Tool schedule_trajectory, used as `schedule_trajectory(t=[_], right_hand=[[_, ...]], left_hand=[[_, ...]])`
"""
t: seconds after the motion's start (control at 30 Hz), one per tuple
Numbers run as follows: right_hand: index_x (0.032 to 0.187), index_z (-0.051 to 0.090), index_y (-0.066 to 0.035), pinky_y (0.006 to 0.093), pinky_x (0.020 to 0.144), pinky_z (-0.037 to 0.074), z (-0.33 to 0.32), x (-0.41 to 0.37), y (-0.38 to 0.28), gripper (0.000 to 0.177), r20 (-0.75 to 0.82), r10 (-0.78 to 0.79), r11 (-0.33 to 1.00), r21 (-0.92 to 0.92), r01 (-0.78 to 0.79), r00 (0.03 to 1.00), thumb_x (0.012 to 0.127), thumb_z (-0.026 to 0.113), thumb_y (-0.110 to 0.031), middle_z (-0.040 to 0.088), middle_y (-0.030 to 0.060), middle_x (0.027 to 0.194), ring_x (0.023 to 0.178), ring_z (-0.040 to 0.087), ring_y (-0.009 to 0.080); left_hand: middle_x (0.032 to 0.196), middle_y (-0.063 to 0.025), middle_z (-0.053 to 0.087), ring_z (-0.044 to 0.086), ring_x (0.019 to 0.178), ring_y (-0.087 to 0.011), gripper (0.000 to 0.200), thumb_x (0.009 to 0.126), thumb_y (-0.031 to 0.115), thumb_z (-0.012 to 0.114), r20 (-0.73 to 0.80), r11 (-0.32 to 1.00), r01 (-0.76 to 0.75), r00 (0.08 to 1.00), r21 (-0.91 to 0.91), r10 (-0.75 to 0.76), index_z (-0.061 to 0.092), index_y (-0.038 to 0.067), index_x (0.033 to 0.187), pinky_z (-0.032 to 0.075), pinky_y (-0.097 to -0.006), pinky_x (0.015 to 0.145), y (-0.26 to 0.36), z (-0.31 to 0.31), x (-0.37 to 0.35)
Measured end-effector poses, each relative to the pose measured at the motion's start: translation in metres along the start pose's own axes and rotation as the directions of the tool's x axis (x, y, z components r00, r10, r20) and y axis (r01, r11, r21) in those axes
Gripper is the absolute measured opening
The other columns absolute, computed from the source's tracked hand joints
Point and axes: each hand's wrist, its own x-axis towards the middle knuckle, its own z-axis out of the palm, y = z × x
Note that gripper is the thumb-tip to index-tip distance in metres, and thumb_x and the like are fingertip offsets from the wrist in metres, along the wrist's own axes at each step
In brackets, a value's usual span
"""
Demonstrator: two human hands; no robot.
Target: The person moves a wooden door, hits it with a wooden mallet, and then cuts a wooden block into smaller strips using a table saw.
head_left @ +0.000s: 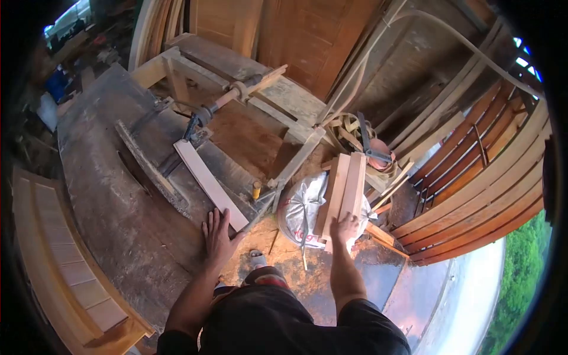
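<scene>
My left hand (218, 238) lies with its fingers stretched out on the worn machine table (94, 142), its fingertips beside the near end of a pale wooden strip (210, 184). The far end of that strip rests by the dark metal cutter shaft (208, 111). On the right, my right hand (345, 229) is closed around the near end of a wooden piece (353, 186). This piece lies in a small stack with another wooden piece (335, 192) on top of a white sack (302, 204). My right fingertips are partly hidden.
A curved fence board (151, 168) stands on the machine table. A slatted wooden panel (473, 201) leans at the right, and a panelled door (65, 260) at the lower left. Belts and a pulley (378, 155) sit behind the sack. Sawdust (266, 242) covers the floor.
</scene>
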Motion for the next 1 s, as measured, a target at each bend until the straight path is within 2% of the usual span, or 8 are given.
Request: schedule_trajectory(t=[0.4, 0.47, 0.53, 0.7, 0.77, 0.8, 0.9, 1.0], right_hand=[[0.120, 0.062, 0.005, 0.0507, 0.104, 0.050, 0.022, 0.041, 0.047, 0.068, 0.053, -0.011, 0.998, 0.066, 0.008, 0.999, 0.078, 0.079, -0.046, 0.064, 0.0271, 0.125, 0.123, 0.060, 0.0410], [0.127, 0.059, 0.004, 0.0506, 0.103, 0.050, -0.003, 0.045, 0.033, 0.069, 0.270, 0.102, 0.952, 0.254, -0.173, 0.958, 0.079, 0.078, -0.042, 0.062, 0.0275, 0.128, 0.127, 0.058, 0.0426], [0.140, 0.050, 0.001, 0.0505, 0.103, 0.050, 0.032, 0.037, 0.070, 0.074, -0.017, -0.117, 0.818, 0.565, 0.106, 0.993, 0.082, 0.075, -0.038, 0.056, 0.0283, 0.138, 0.131, 0.055, 0.0424], [0.155, 0.035, -0.001, 0.0520, 0.118, 0.040, -0.046, -0.080, 0.003, 0.073, -0.107, -0.245, 0.631, 0.737, 0.242, 0.964, 0.097, 0.067, -0.031, 0.037, 0.0282, 0.159, 0.144, 0.042, 0.0411], [0.156, 0.034, 0.003, 0.0404, 0.110, 0.045, -0.027, -0.124, -0.005, 0.073, -0.321, -0.533, 0.318, 0.782, 0.536, 0.783, 0.099, 0.068, -0.026, 0.045, 0.0242, 0.153, 0.138, 0.048, 0.0317], [0.157, 0.033, 0.004, 0.0370, 0.110, 0.045, -0.073, -0.173, -0.031, 0.074, -0.159, -0.654, 0.299, 0.844, 0.445, 0.740, 0.098, 0.068, -0.023, 0.045, 0.0232, 0.154, 0.137, 0.049, 0.0295], [0.154, 0.037, 0.007, 0.0379, 0.094, 0.051, -0.086, -0.241, -0.069, 0.076, -0.084, -0.953, 0.140, 0.730, 0.669, 0.291, 0.092, 0.073, -0.016, 0.061, 0.0243, 0.129, 0.110, 0.059, 0.0298], [0.151, 0.044, 0.003, 0.0433, 0.089, 0.054, -0.076, -0.285, -0.100, 0.076, 0.203, -0.956, 0.295, 0.666, 0.686, 0.214, 0.087, 0.079, -0.017, 0.065, 0.0271, 0.114, 0.103, 0.061, 0.0395]], left_hand=[[0.158, -0.0196, 0.044, 0.036, 0.149, -0.0380, 0.077, 0.089, 0.039, 0.074, -0.002, 0.986, -0.166, 0.986, 0.033, 0.166, 0.048, -0.001, 0.149, 0.025, -0.0564, 0.122, -0.022, -0.021, -0.045], [0.154, -0.0176, 0.048, 0.040, 0.146, -0.0354, 0.064, 0.091, 0.036, 0.072, -0.016, 0.983, -0.184, 0.983, 0.012, 0.184, 0.055, 0.001, 0.142, 0.028, -0.0538, 0.120, -0.018, -0.041, -0.052], [0.151, -0.0183, 0.052, 0.045, 0.142, -0.0365, 0.060, 0.093, 0.035, 0.072, -0.099, 0.979, -0.198, 0.976, -0.041, 0.193, 0.058, 0.001, 0.140, 0.033, -0.0507, 0.118, -0.030, -0.039, -0.063], [0.129, -0.0205, 0.067, 0.062, 0.122, -0.0373, 0.046, 0.093, 0.031, 0.073, -0.325, 0.956, -0.037, 0.944, -0.292, -0.063, 0.068, 0.001, 0.128, 0.049, -0.0452, 0.103, -0.062, -0.032, -0.091], [0.117, -0.0210, 0.072, 0.067, 0.109, -0.0383, 0.041, 0.094, 0.028, 0.073, -0.449, 0.950, 0.011, 0.880, -0.312, -0.157, 0.070, 0.000, 0.123, 0.052, -0.0466, 0.096, -0.071, -0.041, -0.099], [0.116, -0.0210, 0.072, 0.067, 0.109, -0.0382, 0.040, 0.095, 0.028, 0.072, -0.470, 0.924, 0.021, 0.856, -0.381, -0.213, 0.070, 0.000, 0.123, 0.052, -0.0466, 0.096, -0.076, -0.045, -0.101], [0.113, -0.0202, 0.071, 0.067, 0.104, -0.0391, 0.038, 0.099, 0.029, 0.067, -0.548, 0.884, 0.051, 0.768, -0.464, -0.332, 0.069, 0.001, 0.124, 0.052, -0.0488, 0.091, -0.088, -0.073, -0.101], [0.113, -0.0181, 0.069, 0.065, 0.102, -0.0382, 0.041, 0.101, 0.033, 0.064, -0.590, 0.895, 0.295, 0.675, -0.334, -0.443, 0.067, 0.002, 0.128, 0.050, -0.0514, 0.087, -0.109, -0.067, -0.097]])
